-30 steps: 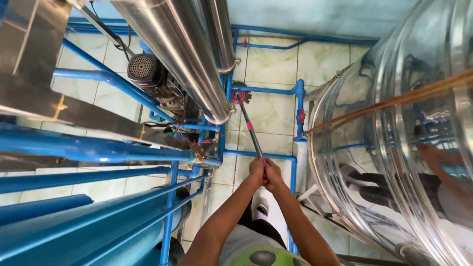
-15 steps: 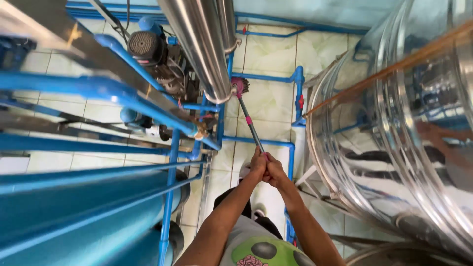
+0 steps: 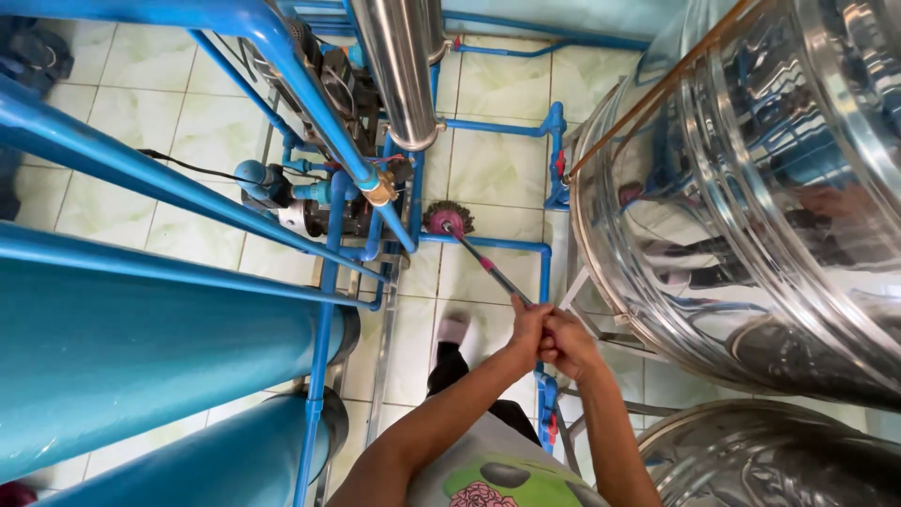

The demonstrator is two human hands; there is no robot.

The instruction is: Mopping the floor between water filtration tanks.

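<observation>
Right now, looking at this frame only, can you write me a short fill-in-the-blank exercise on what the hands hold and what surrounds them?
1. Both hands, left hand and right hand, grip one long ____.
2. The brush head lies near pipes coloured ____.
3. The big tank on the person's right is shiny ____.
4. The floor is covered with pale ____.

Missing words: brush handle; blue; steel; tiles

The brush (image 3: 448, 219) head, which a second ago stood up beside the steel pipe (image 3: 399, 70), now sits lower, just past the pipe's bottom end and near the blue elbow (image 3: 405, 242) on the floor lines. Its handle has tipped from nearly upright to a slant running down-right to the hands (image 3: 549, 336). The hands, clasped together throughout, have shifted right and lower, closer to the steel tank (image 3: 751, 207).
</observation>
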